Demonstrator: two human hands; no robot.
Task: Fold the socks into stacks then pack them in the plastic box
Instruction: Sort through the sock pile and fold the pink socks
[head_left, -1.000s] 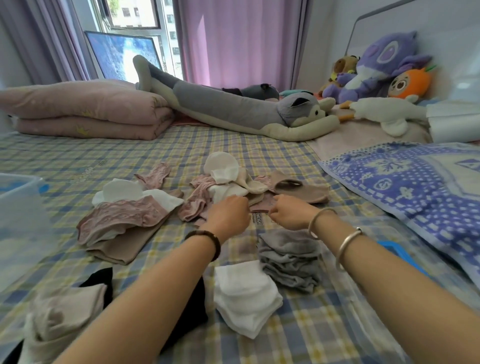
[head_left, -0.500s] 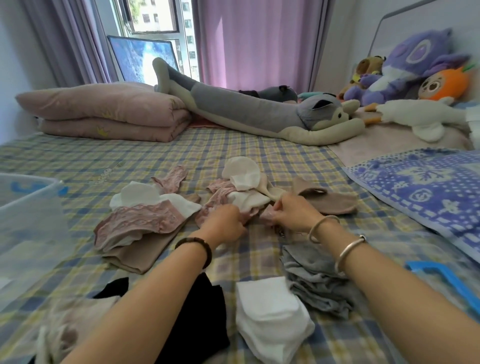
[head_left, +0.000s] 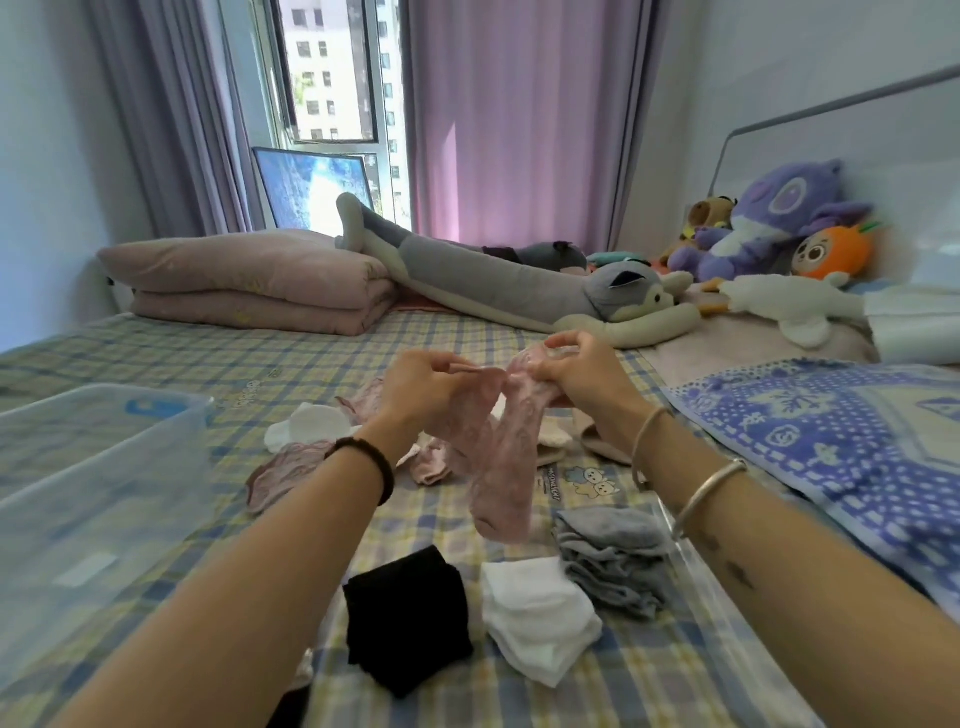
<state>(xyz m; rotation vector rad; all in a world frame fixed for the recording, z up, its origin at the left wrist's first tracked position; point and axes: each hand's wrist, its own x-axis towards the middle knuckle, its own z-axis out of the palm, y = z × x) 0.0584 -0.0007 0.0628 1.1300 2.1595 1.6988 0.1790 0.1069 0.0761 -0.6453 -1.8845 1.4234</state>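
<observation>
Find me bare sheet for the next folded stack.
Widest free patch: plaid sheet between the folded quilt and the loose sock pile. Smaller one: on the near side of the white stack. Crowded: black stack, white and grey stack sit close together. The left hand and right hand hold pink socks over the pile. The plastic box fills the left.

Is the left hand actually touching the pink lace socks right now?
Touching. The head view shows the left hand pinching the top edge of the pink lace socks, which hang from it; the right hand pinches them too.
</observation>
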